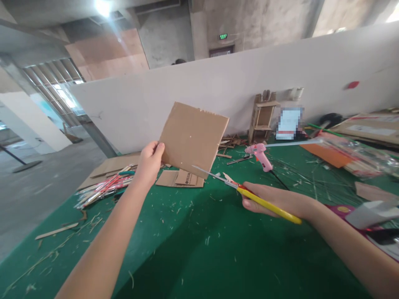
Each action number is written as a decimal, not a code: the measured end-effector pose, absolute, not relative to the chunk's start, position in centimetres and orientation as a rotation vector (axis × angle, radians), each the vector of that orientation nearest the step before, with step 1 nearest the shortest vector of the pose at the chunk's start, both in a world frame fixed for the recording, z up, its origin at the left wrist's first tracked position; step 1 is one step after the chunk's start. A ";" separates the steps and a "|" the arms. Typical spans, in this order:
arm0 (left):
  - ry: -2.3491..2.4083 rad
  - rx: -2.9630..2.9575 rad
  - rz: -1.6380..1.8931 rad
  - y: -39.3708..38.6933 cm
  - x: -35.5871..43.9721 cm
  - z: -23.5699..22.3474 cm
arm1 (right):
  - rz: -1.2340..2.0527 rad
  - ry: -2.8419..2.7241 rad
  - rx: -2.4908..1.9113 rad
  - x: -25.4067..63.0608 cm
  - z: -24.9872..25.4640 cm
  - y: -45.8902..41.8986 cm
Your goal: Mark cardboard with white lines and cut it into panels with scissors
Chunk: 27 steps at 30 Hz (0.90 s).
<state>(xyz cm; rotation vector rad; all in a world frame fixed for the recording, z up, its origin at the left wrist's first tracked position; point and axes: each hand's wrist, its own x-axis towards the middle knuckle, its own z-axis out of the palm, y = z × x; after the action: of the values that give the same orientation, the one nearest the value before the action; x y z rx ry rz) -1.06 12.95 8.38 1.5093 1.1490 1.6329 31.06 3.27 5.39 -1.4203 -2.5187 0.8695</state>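
Note:
My left hand [151,162] pinches the left edge of a brown, nearly square piece of cardboard [193,135], held up tilted above the table. In my right hand [258,199] is a pair of scissors [268,204] with yellow handles. One long blade overlaps the cardboard's lower edge near its bottom right corner; whether it cuts in there I cannot tell. Under the raised piece, a folded cardboard scrap [183,178] with printing lies on the table. Right of the cardboard, a pink glue gun [262,157] rests with a glue stick in its back end.
The green table [187,249] is strewn with fine shavings. Wrapped sticks [107,185] lie in a pile at left. A small cardboard shelf [262,118] and a pixelated screen [289,122] stand by the white partition [193,93]. Plastic bags [358,153] and orange paper [324,153] lie at right.

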 end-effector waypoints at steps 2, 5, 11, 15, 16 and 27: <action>1.173 1.516 1.621 12.7 -0.9 8.6 | 0.867 -2.528 -1.387 31.2 5.3 3.3; 1.187 1.529 1.603 12.7 -0.9 8.7 | 0.864 -2.535 -1.364 31.3 5.1 3.4; 1.215 1.605 1.640 13.1 -1.3 8.3 | 0.857 -2.488 -1.386 31.1 5.3 3.3; 1.215 1.662 1.693 13.1 -1.2 8.2 | 0.784 -2.437 -1.473 31.0 4.9 3.6; 1.217 1.674 1.703 13.1 -1.1 8.2 | 0.770 -2.427 -1.496 31.0 4.8 3.6; 1.227 1.703 1.755 13.1 -0.5 7.8 | 0.679 -2.381 -1.612 31.0 4.1 3.9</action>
<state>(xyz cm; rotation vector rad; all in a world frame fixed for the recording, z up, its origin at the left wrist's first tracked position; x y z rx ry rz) -0.55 13.06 7.79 1.7026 1.2266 1.7552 31.00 3.89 4.11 -1.6116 -2.3809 0.6793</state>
